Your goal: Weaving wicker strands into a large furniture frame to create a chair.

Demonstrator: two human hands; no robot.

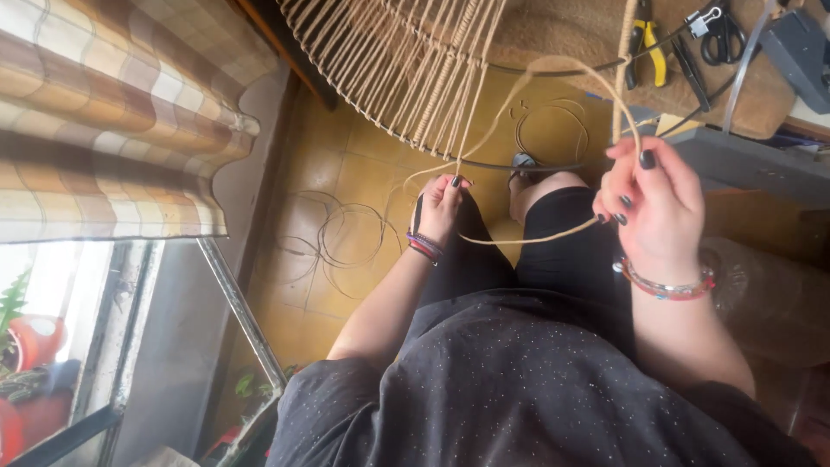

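Fingers (624, 204) of my right hand (657, 207) pinch a loop of tan cord (553, 235), closed on it, while my left hand (441, 207) grips the same cord low at the frame's (406, 60) dark rim (519, 166), over my knees. Many strands already run taut across the frame, so I judge the wrapping well along, though bare rim remains toward the right. Round, pale and stiff, the cord arcs between my hands. Spare coils (346, 233) lie on the floor; pliers (646, 39) and scissors (719, 35) sit on the tabletop.
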